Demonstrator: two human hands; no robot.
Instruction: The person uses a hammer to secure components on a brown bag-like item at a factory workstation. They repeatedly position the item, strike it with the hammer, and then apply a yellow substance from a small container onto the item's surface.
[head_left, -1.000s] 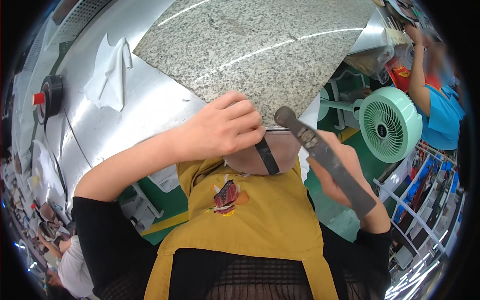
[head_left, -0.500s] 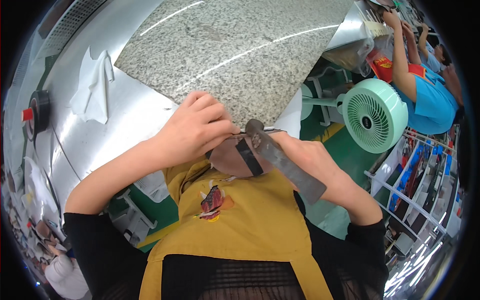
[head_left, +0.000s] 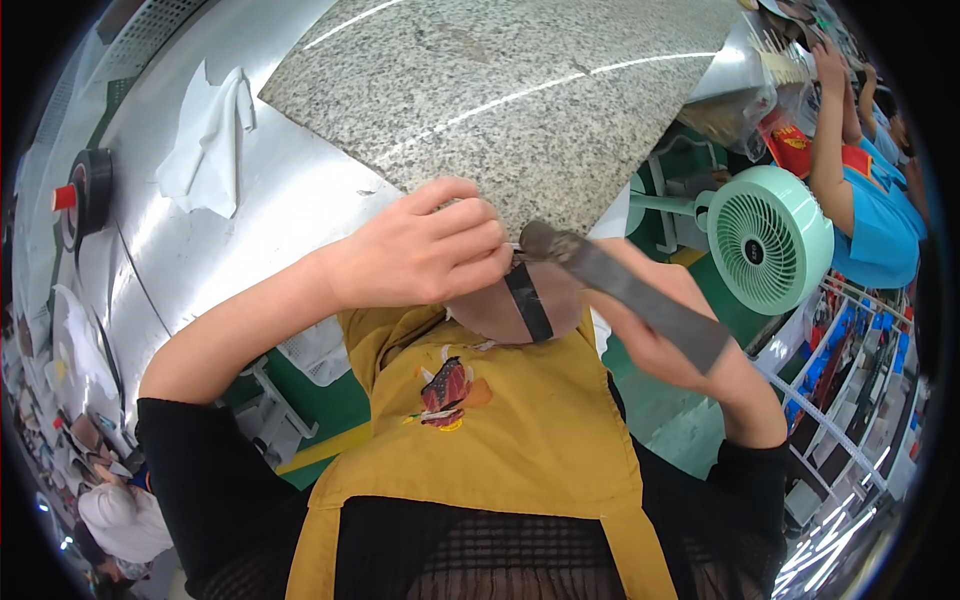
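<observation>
A brownish-pink flat piece (head_left: 488,314), probably leather, with a black strip (head_left: 527,302) across it, lies at the near edge of the speckled stone slab (head_left: 480,130), against my apron. My left hand (head_left: 430,245) is closed at its upper left edge, thumb and fingers pinched together there. In my right hand (head_left: 660,300) is a dark metal hammer (head_left: 640,295). Its round face is over the piece's upper edge, close to my left fingertips, and its flat end points back toward my right wrist. My right fingers are partly hidden behind the hammer.
A white cloth (head_left: 212,140) and a black roll with a red core (head_left: 88,200) are on the metal table (head_left: 290,200) at left. A green fan (head_left: 768,240) stands at right, near a co-worker in blue (head_left: 880,235) and a metal rack (head_left: 850,350).
The view has shifted slightly, so most things sit further right. The hammer has turned to a flatter slant. More of the piece's right side shows; my left hand still pinches its edge.
</observation>
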